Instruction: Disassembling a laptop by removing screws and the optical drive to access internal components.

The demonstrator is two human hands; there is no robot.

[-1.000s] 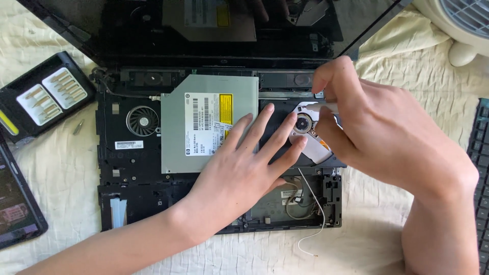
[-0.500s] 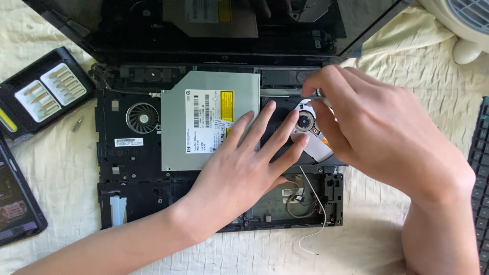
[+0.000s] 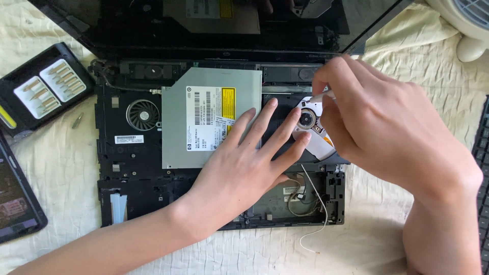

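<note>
Left hand (image 3: 244,168) lies flat, fingers spread, on the opened laptop base (image 3: 132,168), fingertips touching the silver disc drive (image 3: 198,117) and its round hub part (image 3: 311,125). Right hand (image 3: 387,132) is pinched on a thin tool (image 3: 326,95) just above the hub. Bit case (image 3: 43,91) sits well left of the hands, white wire (image 3: 321,214) below them, all on cream cloth (image 3: 61,173).

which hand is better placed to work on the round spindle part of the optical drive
Right: the right hand already pinches a slim tool at the spindle, while the left hand lies flat, bracing the optical drive.
</note>
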